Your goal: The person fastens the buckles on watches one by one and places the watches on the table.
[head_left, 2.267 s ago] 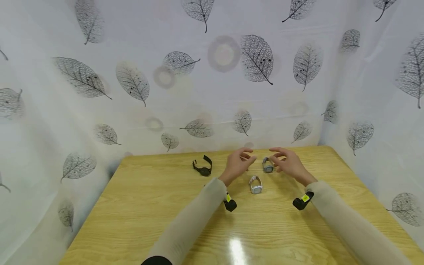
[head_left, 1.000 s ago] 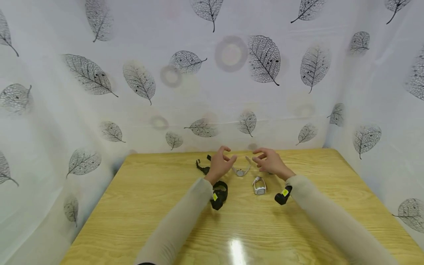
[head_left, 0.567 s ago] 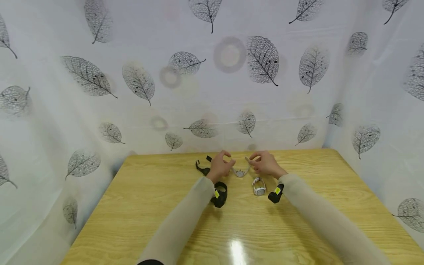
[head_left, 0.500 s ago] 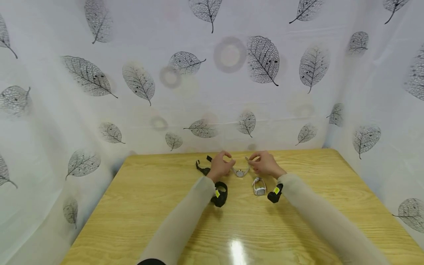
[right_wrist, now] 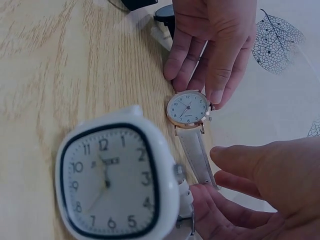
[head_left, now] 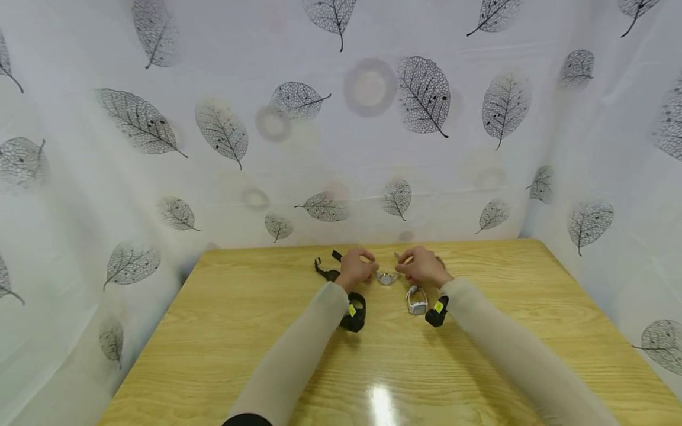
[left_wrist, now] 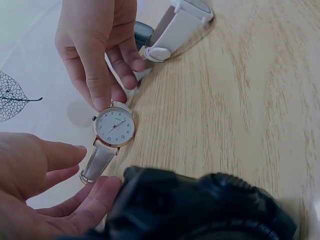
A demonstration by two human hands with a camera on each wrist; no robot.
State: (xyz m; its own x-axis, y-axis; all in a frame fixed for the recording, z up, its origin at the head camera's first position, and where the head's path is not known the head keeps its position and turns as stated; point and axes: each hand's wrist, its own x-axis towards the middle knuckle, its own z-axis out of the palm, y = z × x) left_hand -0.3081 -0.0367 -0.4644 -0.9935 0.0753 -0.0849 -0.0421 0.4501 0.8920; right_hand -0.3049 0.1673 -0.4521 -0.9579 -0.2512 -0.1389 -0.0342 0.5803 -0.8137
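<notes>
A round-dial watch (head_left: 385, 278) with a pale strap and rose-gold rim lies between my hands near the table's back. Its strap is spread to both sides. My left hand (head_left: 356, 267) is at one strap end; in the left wrist view its thumb (left_wrist: 67, 152) and fingers stand apart around the strap. My right hand (head_left: 423, 266) is at the other end, where the right wrist view shows a gap between its thumb (right_wrist: 232, 155) and fingers beside the strap. Neither hand visibly pinches it. A white square-faced watch (right_wrist: 107, 180) stands looped in front of my right hand.
A black watch (head_left: 356, 324) stands looped beside my left wrist. Another black watch (head_left: 327, 274) lies unbuckled left of my left hand. A grey watch (head_left: 440, 262) is mostly hidden behind my right hand. A leaf-patterned curtain (head_left: 367, 142) hangs behind the wooden table (head_left: 240, 331).
My hands first moved left, from beside the grey watch to the round-dial watch. Since then they have come down and closer together around its strap ends. The watches stay in place.
</notes>
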